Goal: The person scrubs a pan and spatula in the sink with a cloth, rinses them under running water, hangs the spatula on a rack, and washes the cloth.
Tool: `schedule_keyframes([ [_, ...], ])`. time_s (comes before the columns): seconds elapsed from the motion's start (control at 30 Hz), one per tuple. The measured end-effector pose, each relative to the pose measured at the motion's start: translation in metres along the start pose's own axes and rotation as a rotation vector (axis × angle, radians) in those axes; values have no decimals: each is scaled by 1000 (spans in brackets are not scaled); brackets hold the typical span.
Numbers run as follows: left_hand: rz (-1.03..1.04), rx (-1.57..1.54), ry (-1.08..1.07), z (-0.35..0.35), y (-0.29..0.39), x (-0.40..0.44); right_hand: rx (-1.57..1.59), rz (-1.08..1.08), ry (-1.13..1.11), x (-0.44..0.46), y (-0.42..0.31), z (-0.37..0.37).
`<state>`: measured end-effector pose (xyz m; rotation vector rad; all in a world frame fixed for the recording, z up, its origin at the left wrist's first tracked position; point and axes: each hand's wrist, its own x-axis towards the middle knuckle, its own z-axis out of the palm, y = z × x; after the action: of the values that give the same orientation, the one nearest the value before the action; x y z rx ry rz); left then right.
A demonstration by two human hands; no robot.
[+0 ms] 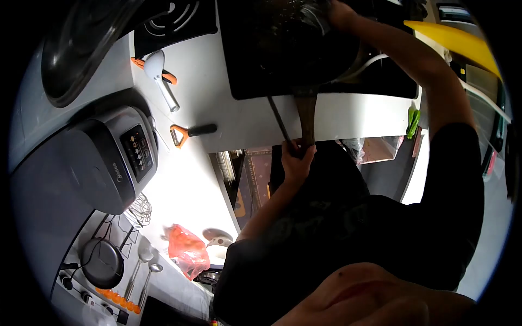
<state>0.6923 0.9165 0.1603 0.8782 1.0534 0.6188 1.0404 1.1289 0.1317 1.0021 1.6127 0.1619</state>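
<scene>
Black pan (312, 57), its handle (308, 117) in the left hand (297, 160)

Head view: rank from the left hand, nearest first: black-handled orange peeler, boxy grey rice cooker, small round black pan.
1. Black-handled orange peeler, left of the left hand.
2. Boxy grey rice cooker, farther left.
3. Small round black pan, at lower left.

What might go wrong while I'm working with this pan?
The left hand holds the end of the pan handle; a slip might tip the pan. The right hand is close to the pan, so it may get burned if that's hot; I can't tell. The peeler, near the counter edge, could get knocked off.
</scene>
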Motion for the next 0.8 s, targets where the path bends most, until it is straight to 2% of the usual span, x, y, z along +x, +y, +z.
schedule_keyframes([
  [0.03,2,-58,23,2,0,0,174,-108,-166,-16,-7,-11],
  [0.07,1,-114,47,2,0,-2,307,-174,-201,-20,-23,-8],
  [0.13,-29,-52,25,-1,-1,-2,576,-348,2,-23,-50,-25],
  [0.2,-54,-39,14,-4,0,0,1157,-625,-29,-16,-64,-89],
  [0.27,-75,-84,1,-4,1,1,957,-662,474,25,-82,-115],
  [0.33,-83,-76,5,-6,2,2,724,-518,967,74,-81,-126],
  [0.4,-99,-81,11,-8,3,3,786,-132,626,83,-62,-154],
  [0.5,-121,-93,23,-8,6,3,1579,428,769,125,-70,-145],
  [0.53,-119,-83,23,-8,7,3,1722,449,799,93,-65,-150],
  [0.63,-116,-98,6,-9,5,4,1117,-9,368,72,-72,-139],
  [0.67,-113,-111,2,-9,4,4,1020,-141,407,57,-80,-131],
  [0.7,-117,-121,9,-8,7,5,985,-246,346,44,-86,-119],
  [0.73,-120,-130,16,-7,12,4,954,-352,285,31,-91,-107],
  [0.77,-123,-138,22,-8,16,4,986,-429,125,24,-97,-94],
  [0.8,-132,-139,27,-8,17,4,887,-386,41,0,-87,-86],
])
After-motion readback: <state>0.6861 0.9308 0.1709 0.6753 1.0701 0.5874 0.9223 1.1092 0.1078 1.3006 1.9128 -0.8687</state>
